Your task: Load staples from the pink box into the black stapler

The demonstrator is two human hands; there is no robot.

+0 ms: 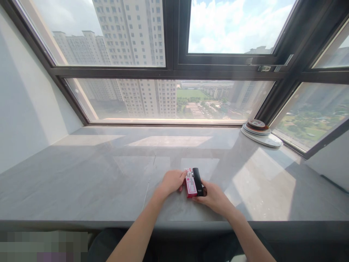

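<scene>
Just above the grey marble-look sill, near its front, a small pink-and-white carton [191, 186] and a black oblong item [197, 182] stand side by side. A bit of shiny metal shows at the black item's upper left edge; it resembles a stapler, but its kind is not certain. My left hand [172, 182] is closed on the carton's left side, thumb near its top. With thumb and fingers, my right hand [214, 196] grips the black item from the right, one fingertip reaching the carton's lower edge. Whether the pair touches the sill is hard to see.
A stack of round plates or mats [257, 131] lies in the far right corner of the sill [89, 182]. Dark-framed windows [171, 72] rise behind it. White walls flank both sides, and the sill's front edge runs just before my forearms.
</scene>
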